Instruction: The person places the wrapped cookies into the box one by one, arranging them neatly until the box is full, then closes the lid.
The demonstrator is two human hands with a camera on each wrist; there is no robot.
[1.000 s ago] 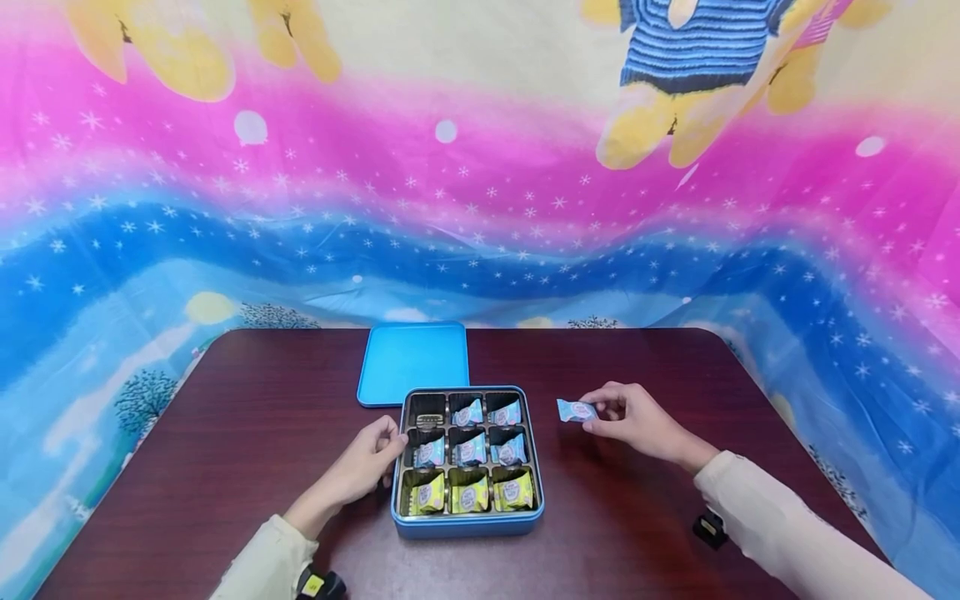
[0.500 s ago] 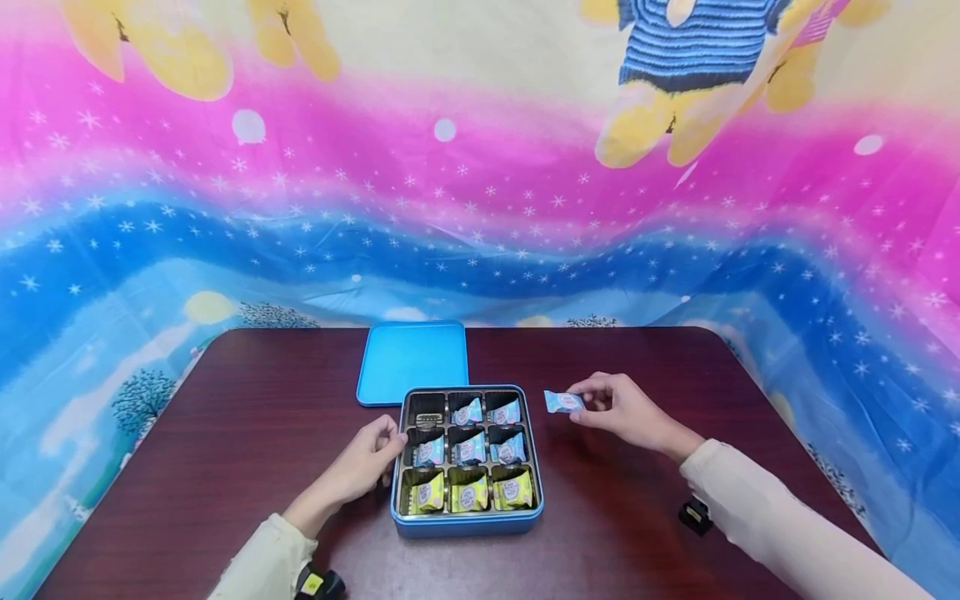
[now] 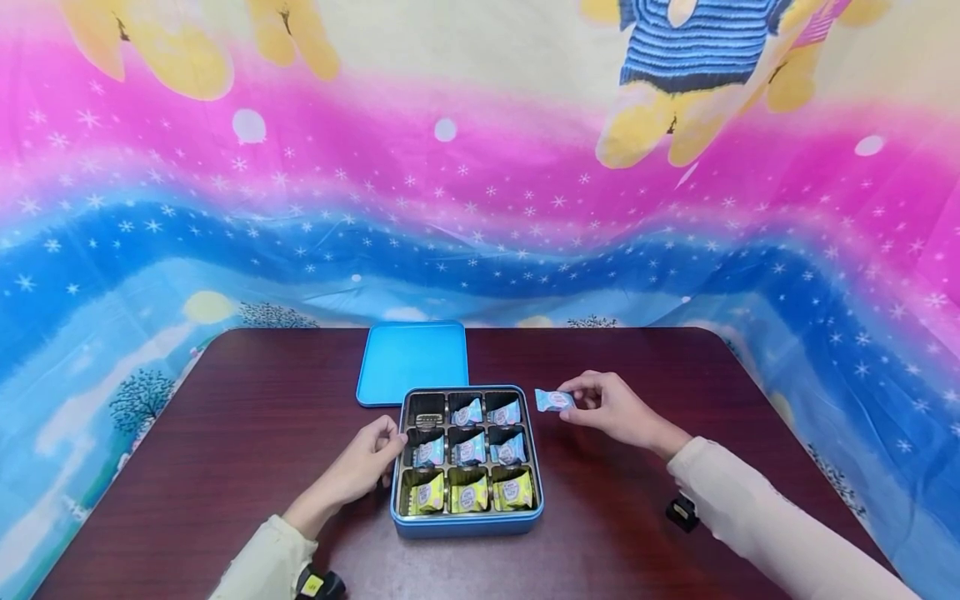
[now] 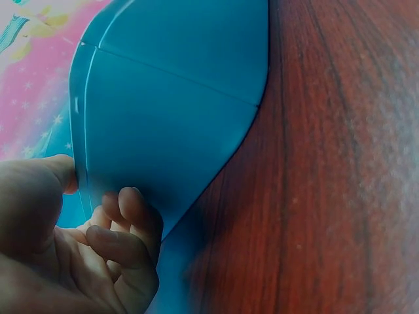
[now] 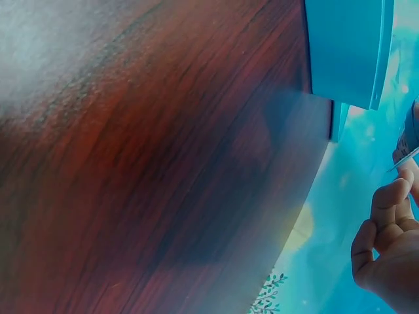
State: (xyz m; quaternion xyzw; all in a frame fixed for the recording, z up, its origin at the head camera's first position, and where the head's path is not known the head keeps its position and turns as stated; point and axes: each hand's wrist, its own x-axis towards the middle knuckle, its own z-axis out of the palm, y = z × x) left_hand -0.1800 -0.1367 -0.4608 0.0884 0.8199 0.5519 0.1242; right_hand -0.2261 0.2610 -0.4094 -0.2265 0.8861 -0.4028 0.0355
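Observation:
A square blue tin (image 3: 468,527) with a nine-part insert sits mid-table in the head view. Yellow wrapped candies (image 3: 468,493) fill its near row, and light-blue wrapped candies (image 3: 469,450) fill the middle row and two back compartments. The back left compartment (image 3: 429,408) holds no candy. My left hand (image 3: 367,458) grips the tin's left side, thumb at the rim and fingers curled against the wall (image 4: 163,131). Just right of the tin's back right corner, my right hand (image 3: 618,410) pinches a light-blue wrapped candy (image 3: 553,401) by its right end, above the table.
Behind the tin, slightly left, lies its blue lid (image 3: 412,362), close to the table's far edge. The dark red wooden table (image 3: 262,417) is backed by a patterned curtain (image 3: 480,233). A black device (image 3: 682,514) hangs under the right sleeve.
My right hand has moved left with the pinched candy, toward the tin, and a little away from me. My left hand and the tin have stayed put.

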